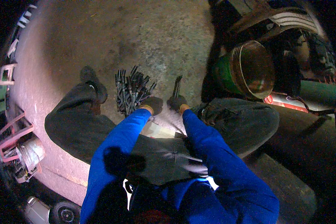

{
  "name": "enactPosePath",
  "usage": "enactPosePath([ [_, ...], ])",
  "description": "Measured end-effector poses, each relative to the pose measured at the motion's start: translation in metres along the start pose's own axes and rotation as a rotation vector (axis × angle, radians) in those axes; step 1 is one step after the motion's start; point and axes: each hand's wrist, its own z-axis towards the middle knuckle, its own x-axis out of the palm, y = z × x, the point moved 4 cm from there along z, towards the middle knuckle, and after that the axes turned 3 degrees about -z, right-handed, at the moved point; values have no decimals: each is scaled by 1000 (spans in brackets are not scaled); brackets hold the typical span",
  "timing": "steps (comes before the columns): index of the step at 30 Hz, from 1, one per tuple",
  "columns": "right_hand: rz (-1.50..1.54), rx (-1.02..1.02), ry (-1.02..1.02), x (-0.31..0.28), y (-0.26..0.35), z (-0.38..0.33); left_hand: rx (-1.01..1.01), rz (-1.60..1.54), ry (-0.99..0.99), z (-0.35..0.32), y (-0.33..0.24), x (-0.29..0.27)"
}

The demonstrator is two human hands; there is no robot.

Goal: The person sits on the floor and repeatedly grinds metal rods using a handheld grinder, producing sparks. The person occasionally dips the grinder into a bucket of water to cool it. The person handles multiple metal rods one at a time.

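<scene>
A heap of short, dark, slim metal-looking bars (130, 91) lies on the floor between my legs, a little left of the middle. My left hand (153, 104), in a dark glove with a yellowish cuff, is at the heap's lower right edge. Its fingers blend into the shadow, and I cannot make out whether they hold anything. To the right of it, my right hand (176, 102), gloved the same way, is closed round a few dark bars (178, 86) that stick up past its fist, pointing away from me. The two hands are a short way apart.
A large green bucket (227, 72) lies tipped at the right, its mouth facing right. Behind it are dark machine parts and a pale curved panel (293, 18). At the left are a reddish metal frame (16, 134), a wire-wound spool (30, 154) and a wheel (66, 213).
</scene>
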Motion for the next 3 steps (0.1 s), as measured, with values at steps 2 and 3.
enactPosePath([
  [2, 118, 84, -71, 4, -10, -6, -4, 2, 1, 1, 1, 1],
  [3, 318, 158, -125, 8, -14, -11, -10, 2, -3, 1, 4, 3],
])
